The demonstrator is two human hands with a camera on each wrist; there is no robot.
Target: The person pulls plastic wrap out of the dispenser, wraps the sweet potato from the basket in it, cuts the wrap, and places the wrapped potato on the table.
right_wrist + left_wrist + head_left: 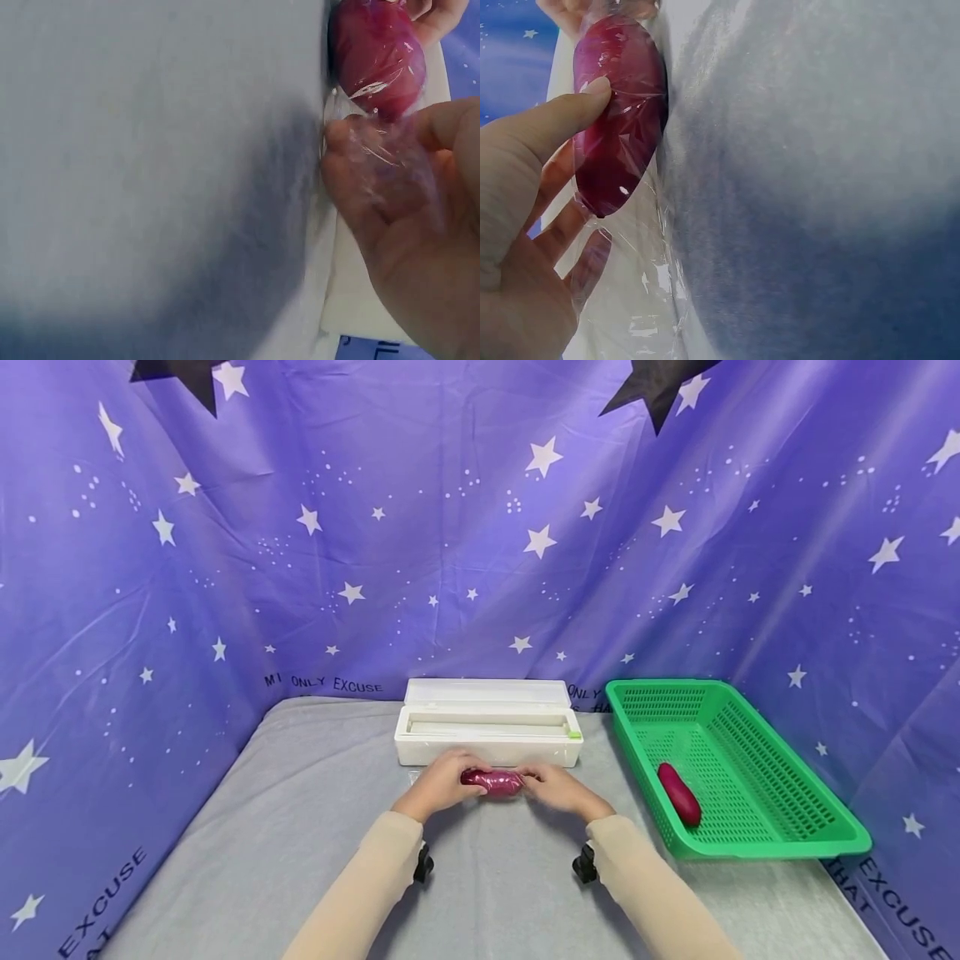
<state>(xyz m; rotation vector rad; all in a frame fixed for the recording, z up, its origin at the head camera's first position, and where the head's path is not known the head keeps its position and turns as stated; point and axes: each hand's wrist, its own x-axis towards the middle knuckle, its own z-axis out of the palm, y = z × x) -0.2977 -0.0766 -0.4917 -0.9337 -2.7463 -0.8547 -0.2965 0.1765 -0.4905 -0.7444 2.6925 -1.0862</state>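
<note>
In the left wrist view, a loose stretch of clear film (637, 322) is seen beyond the left end of a wrapped red object (501, 782), hardly made out from the head. The object is gripped by the left hand (446, 782), its thumb pressed on the wrapping and its lower fingers spread behind the film. In the right wrist view, film is shown gathered at the right end, the fingers of the right hand (558, 787) curled about it; whether thumb and fingertips meet cannot be told. A green basket (780, 850) is shown by the head view alone.

Counted left to right: two hands, with one wrapped object between them; one white box (487, 752), just behind, its lid (487, 692) raised; one unwrapped red object (679, 795), contained in one basket. The surface is covered by a grey cloth (510, 893), enclosed by purple curtains (420, 610) printed with white stars.
</note>
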